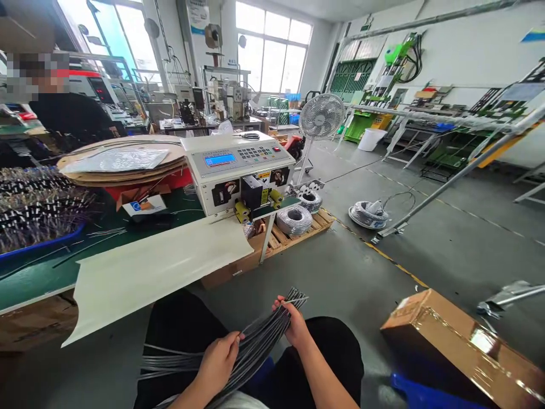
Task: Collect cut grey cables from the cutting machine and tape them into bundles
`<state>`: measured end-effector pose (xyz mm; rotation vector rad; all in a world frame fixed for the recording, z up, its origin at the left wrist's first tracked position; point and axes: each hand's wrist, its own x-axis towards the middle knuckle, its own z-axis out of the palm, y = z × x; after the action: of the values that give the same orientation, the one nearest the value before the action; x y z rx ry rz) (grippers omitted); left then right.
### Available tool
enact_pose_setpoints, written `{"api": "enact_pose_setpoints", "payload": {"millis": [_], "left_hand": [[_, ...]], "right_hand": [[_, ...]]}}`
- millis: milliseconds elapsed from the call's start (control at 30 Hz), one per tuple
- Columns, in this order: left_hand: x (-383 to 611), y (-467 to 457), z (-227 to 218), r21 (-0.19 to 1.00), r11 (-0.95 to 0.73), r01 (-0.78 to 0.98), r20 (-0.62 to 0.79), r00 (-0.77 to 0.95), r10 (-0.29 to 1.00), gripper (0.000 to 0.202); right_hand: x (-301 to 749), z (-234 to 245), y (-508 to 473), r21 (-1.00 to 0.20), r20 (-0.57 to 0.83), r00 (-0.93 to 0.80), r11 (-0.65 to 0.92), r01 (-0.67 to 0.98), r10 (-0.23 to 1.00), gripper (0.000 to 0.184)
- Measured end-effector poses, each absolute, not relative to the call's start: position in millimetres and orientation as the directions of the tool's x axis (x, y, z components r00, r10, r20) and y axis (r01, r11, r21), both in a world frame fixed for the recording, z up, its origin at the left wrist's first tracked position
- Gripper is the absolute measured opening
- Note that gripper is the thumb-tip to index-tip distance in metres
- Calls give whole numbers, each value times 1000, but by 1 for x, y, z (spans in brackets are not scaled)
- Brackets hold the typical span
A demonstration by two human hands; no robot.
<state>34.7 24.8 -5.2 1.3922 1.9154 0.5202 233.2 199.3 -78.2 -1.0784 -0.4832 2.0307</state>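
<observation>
A bundle of cut grey and black wires (259, 341) lies across my lap, its ends fanning out at upper right. My left hand (219, 360) is closed round the middle of the bundle. My right hand (292, 324) grips it near the cut ends. Ahead of me a white wire-cutting machine (238, 170) with a blue display stands on the green table (38, 278). A cream chute (157, 267) slopes from the machine down toward my knees.
Wire coils (293, 220) rest on a wooden pallet (317, 222) beside the machine. A taped cardboard box (464, 341) lies at lower right. A blue bin of cut wires (34, 213) is at left. A person in black sits at far left. A fan (321, 116) stands behind.
</observation>
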Motion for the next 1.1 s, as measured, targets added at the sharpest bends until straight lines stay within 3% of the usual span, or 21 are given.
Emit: {"api": "enact_pose_setpoints", "payload": {"millis": [333,500,600,833,967,1100], "left_hand": [[22,25,-68,756,296,584,-316,-71,946,48],[24,30,-66,712,348,610,-407,-46,912,48],[29,28,-61,663,284,692,-419,29,907,44],[39,23,-34,409,-28,912,-198,119,973,38],[37,26,-35,403,-94,910,-97,145,985,34],[36,27,-33,417,-91,904,-86,140,986,32]], "right_hand": [[236,-65,193,-559,-438,-429,-613,-558,790,33],[236,-65,192,-540,-419,-447,-613,-577,790,29],[235,-68,193,-548,-448,-410,-607,-576,794,30],[232,-74,194,-599,-456,-343,-569,-563,821,31],[233,-74,195,-600,-447,-346,-564,-567,825,31],[234,-68,195,-552,-466,-379,-597,-582,800,29]]}}
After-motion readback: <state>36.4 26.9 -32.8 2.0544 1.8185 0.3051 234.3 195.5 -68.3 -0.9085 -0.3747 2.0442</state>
